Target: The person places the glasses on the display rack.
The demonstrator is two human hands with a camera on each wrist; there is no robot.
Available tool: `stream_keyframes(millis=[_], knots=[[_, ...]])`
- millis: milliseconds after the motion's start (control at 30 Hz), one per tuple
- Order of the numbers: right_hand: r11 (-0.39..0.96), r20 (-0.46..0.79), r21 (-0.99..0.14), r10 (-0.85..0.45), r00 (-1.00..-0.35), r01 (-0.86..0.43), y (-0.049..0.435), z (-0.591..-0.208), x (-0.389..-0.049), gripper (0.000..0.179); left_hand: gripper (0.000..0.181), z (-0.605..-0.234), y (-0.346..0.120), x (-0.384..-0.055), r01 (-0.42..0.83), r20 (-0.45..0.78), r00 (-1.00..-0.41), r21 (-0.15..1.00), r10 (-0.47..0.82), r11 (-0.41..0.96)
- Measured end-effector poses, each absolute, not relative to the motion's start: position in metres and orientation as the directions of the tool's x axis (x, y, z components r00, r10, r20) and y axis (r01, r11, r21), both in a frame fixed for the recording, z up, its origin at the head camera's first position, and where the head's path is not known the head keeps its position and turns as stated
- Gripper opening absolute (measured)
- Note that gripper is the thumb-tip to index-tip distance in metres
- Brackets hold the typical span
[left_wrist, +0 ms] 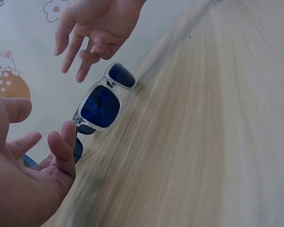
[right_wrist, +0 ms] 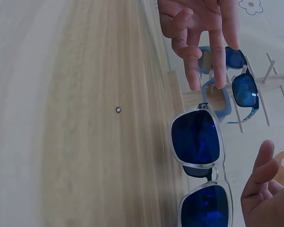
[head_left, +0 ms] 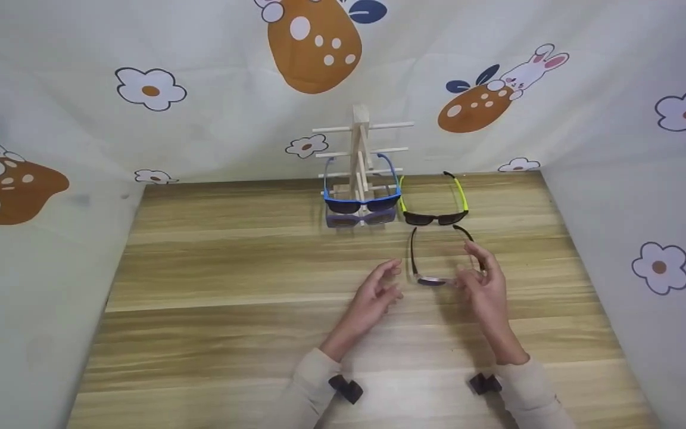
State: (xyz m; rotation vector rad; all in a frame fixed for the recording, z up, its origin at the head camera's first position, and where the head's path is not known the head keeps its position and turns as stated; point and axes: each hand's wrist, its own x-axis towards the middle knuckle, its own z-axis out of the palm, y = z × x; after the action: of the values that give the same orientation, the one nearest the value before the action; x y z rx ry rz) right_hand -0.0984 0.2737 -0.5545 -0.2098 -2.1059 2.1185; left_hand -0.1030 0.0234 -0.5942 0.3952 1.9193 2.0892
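Clear-framed sunglasses (head_left: pixel 431 280) with dark temples and blue lenses (right_wrist: pixel 196 137) rest on the wooden table, lenses toward the person. My right hand (head_left: pixel 487 295) hovers by their right side, overlapping that temple in the head view. In the left wrist view, the right hand (left_wrist: pixel 104 26) has loosely bent fingers with nothing between them. My left hand (head_left: pixel 374 297) is held to the left of the sunglasses, fingers relaxed and apart from the frame. The left hand (right_wrist: pixel 199 28) also shows at the top of the right wrist view, holding nothing.
Behind stands a wooden display rack (head_left: pixel 359 119) with crossbars. Blue sunglasses (head_left: pixel 343 206) hang on it, above a bluish-purple pair (head_left: pixel 343 222). Black-and-yellow sunglasses (head_left: pixel 436 220) lie just behind the clear pair. Printed cloth (head_left: pixel 230 131) walls in the table's back and sides.
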Motion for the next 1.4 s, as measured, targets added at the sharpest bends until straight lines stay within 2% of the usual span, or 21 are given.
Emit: stream_keyframes(millis=[100,367,667,1100,1400], knots=[[0.008,-0.007,-1.000,0.227,-0.974,0.009,0.277,-0.554,-0.099,0.050,0.052,-0.594,0.025,-0.104,-0.011,0.017,-0.924,0.998,0.382,-0.069],[0.056,-0.032,-0.997,0.313,-0.949,0.052,0.282,-0.556,-0.097,0.043,0.053,-0.584,0.032,-0.101,-0.109,-0.066,-0.923,0.990,0.380,-0.094],[0.055,-0.082,-0.992,0.357,-0.931,0.109,0.289,-0.560,-0.097,0.042,0.056,-0.587,0.038,-0.102,-0.100,-0.067,-0.915,0.993,0.399,-0.063],[0.024,-0.163,-0.982,0.383,-0.909,0.186,0.296,-0.559,-0.096,0.042,0.058,-0.589,0.041,-0.101,-0.112,-0.083,-0.902,0.993,0.424,-0.043],[0.103,-0.207,-0.962,0.334,-0.919,0.254,0.303,-0.563,-0.096,0.040,0.057,-0.592,0.043,-0.100,-0.149,-0.091,-0.892,0.984,0.442,-0.099]])
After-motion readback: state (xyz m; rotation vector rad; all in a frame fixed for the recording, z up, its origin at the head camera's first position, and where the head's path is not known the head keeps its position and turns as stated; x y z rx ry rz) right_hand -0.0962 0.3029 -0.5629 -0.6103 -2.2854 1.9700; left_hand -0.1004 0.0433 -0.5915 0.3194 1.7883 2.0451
